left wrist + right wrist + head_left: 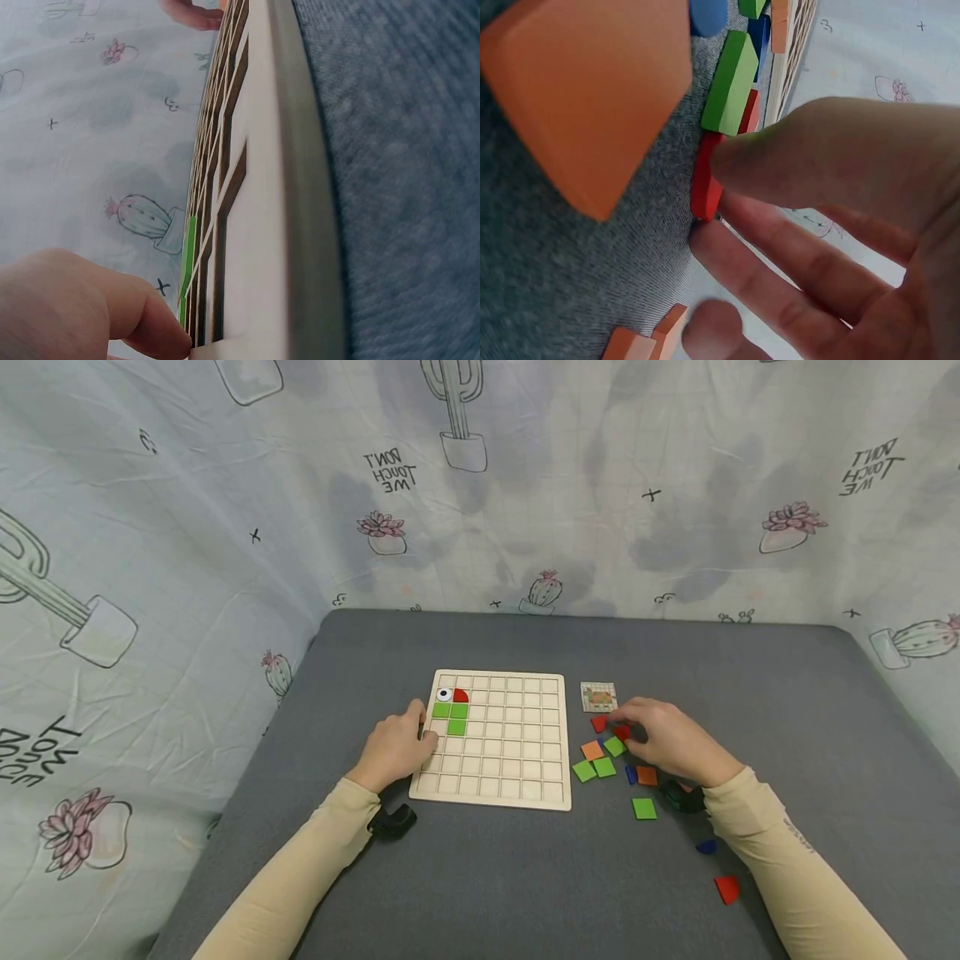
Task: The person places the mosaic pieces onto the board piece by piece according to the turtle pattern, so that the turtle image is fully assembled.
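Note:
A wooden grid board [517, 752] lies on the grey table, holding an eye tile [444, 694], a red rounded tile [461, 696] and several green squares [457, 727] at its upper left. The left hand [397, 745] rests at the board's left edge, thumb and fingers against the rim; in the left wrist view part of that hand [90, 300] touches the board's edge [277, 187]. Right of the board, the right hand [671, 739] pinches a red piece [622, 732]; in the right wrist view thumb and fingers [817, 195] close on the red piece [706, 176] beside a green one [731, 84].
A small picture card [599, 697] lies beside the board's upper right. Loose green, orange, blue and red pieces are scattered around the right hand, among them a green square [643, 808]. A blue piece [706, 847] and a red piece [727, 889] lie nearer the right forearm.

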Available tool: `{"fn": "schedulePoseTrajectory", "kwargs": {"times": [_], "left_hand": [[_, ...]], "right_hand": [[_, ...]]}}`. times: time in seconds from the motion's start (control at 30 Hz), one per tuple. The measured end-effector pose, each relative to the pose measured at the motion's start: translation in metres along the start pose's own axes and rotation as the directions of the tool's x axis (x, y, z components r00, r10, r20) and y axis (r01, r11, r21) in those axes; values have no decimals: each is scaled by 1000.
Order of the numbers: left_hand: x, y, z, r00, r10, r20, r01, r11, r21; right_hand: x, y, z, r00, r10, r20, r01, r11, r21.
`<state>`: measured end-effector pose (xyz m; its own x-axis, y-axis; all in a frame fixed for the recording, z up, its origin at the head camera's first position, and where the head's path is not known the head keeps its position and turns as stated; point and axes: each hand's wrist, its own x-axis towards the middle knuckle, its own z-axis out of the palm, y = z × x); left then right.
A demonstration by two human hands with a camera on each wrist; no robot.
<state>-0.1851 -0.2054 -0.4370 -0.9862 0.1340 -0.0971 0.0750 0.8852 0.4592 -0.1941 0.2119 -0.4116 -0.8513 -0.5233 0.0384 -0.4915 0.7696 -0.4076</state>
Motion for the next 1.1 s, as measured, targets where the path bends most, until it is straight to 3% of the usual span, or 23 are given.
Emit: {"fn": "schedulePoseTrajectory", "kwargs": {"times": [0.37, 0.73, 1.1], "left_hand": [[-1, 1, 0, 1000, 15, -10, -15, 1000, 1], [-1, 2, 0, 1000, 0, -3, 0, 1000, 4], [0, 4, -1, 1000, 1, -3, -1, 1000, 2]], "right_hand": [[-1, 0, -1, 999, -42, -1, 42, 998, -41], [-1, -2, -4, 997, -40, 62, 42, 999, -24], [-1, -3, -7, 997, -46, 62, 46, 999, 2]]}}
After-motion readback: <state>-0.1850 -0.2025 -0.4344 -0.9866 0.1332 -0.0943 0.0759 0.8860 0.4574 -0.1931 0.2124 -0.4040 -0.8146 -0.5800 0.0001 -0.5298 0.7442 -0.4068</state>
